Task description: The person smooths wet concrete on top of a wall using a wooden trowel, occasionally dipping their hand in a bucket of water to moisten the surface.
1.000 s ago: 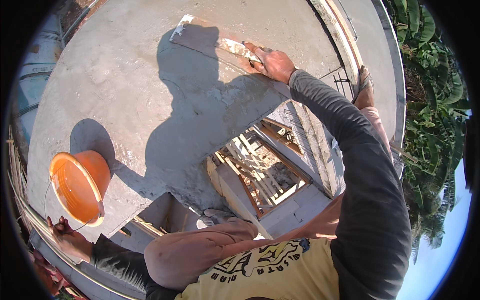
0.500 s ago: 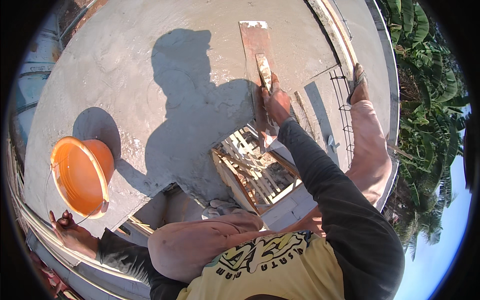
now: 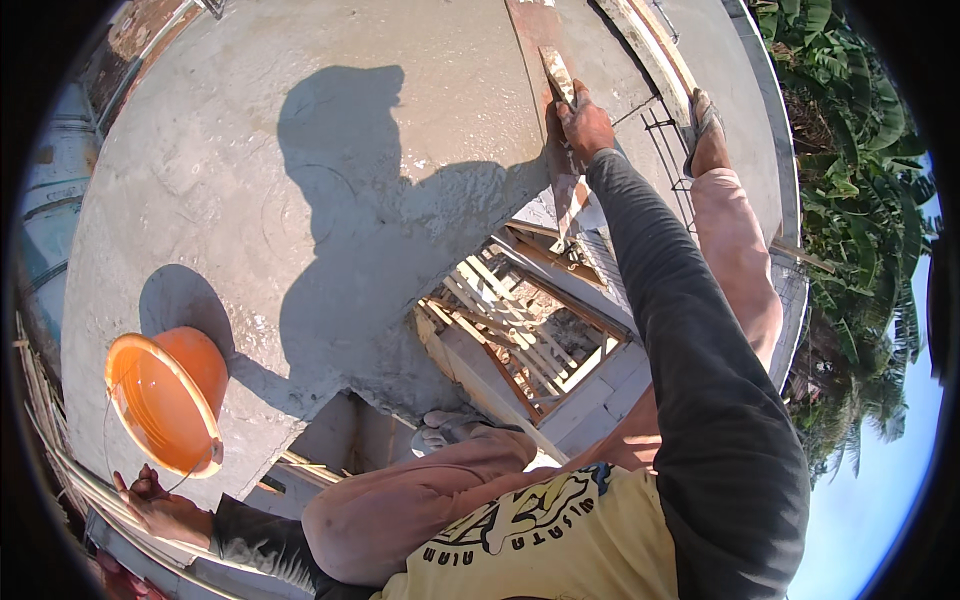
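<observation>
Two bare hands are at work, each with one thing. The right hand, at the upper centre-right of the frame, has its grip wrapped around the pale, mortar-smeared handle of one long float. The float's flat reddish-brown blade lies along the wet grey slab; its far end runs out at the top edge, and its near end points down toward a gap at the centre.

The left hand, at the lower left, has its fingers curled, its grip closed around the thin wire handle of one orange bucket. The bucket's mouth faces the lower left; whether its base touches the slab I cannot tell.

One rectangular opening at the centre shows several pale wooden strips below. Two feet are visible: one foot at the upper right, beside one long plank, and one foot at the lower centre. One steel bar cage lies just left of the upper foot. Two shadows fall on the slab, the person's and the bucket's. Green leaves fill the right side.
</observation>
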Demonstrator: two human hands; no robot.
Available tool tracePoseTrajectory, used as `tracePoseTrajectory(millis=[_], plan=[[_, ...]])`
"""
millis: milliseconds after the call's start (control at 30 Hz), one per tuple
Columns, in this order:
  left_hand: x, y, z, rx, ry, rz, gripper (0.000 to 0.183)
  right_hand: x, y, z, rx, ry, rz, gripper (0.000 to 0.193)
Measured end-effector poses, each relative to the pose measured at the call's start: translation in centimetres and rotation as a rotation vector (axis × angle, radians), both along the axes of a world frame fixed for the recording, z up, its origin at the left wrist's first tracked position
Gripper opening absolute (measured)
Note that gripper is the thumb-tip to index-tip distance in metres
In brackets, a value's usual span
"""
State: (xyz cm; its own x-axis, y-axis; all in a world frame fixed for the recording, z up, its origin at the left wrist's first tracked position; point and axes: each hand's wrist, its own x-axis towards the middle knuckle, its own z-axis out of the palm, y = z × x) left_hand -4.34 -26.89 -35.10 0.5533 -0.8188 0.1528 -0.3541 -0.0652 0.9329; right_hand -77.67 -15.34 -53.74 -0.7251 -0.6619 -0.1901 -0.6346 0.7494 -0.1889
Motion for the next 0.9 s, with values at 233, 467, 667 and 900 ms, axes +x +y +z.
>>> tracePoseTrajectory(millis=[233,467,667,900], plan=[[0.6,0.5,0.7,-0.015,-0.006,0.043,0.038,17.8,3.5,-0.4,-0.085,-0.307,0.027,0.067],[-0.7,1.7,-1.1,0.03,-0.121,0.116,0.043,14.3,-15.8,0.5,-0.003,-0.152,0.459,0.061],[-1.9,2.8,-1.6,-0.147,-0.654,0.198,0.042,-9.4,-21.6,-2.5,-0.058,0.035,0.102,0.053],[-15.3,7.8,-5.5,0.175,-0.209,-0.957,0.028,0.0,-2.5,-2.5,-0.045,-0.147,0.096,0.07]])
